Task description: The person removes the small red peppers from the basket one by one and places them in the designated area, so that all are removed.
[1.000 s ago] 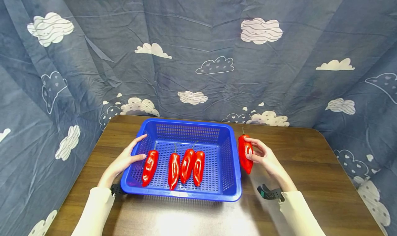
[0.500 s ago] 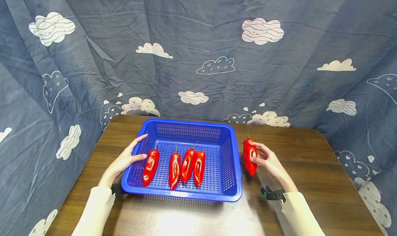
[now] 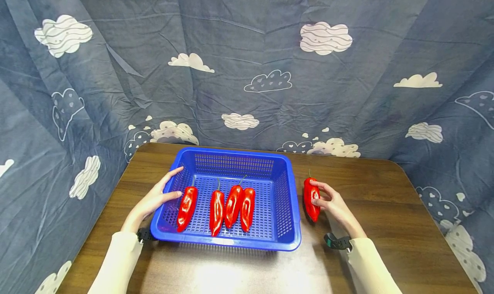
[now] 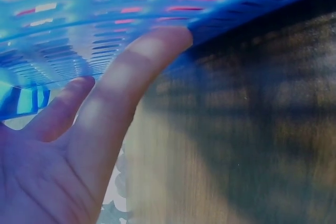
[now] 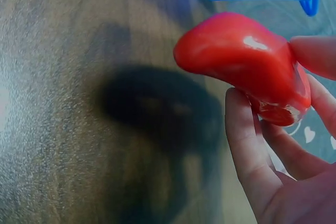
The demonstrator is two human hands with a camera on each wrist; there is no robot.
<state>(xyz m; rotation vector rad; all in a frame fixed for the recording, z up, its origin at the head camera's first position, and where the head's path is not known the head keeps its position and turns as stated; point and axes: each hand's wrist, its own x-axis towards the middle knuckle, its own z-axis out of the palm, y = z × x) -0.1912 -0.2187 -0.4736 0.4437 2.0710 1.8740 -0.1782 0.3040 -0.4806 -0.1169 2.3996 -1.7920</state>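
Behind everything, a creased grey-blue cloud-print cloth (image 3: 231,40), down to the back edge of the wood-grain surface (image 3: 366,191), bright with glare along the near side. Steady the blue perforated basket (image 3: 247,243) with the left grip (image 3: 156,195), spread at its left wall, wrapped round nothing. With the right grip (image 3: 335,204), pinched around a long red pepper (image 3: 310,196) just right of the basket, press lightly and evenly: glossy skin, possibly slippery. Leave the four red peppers (image 3: 233,206) inside undisturbed, and spare the held one's thin stem (image 3: 309,173), likely easily bent.
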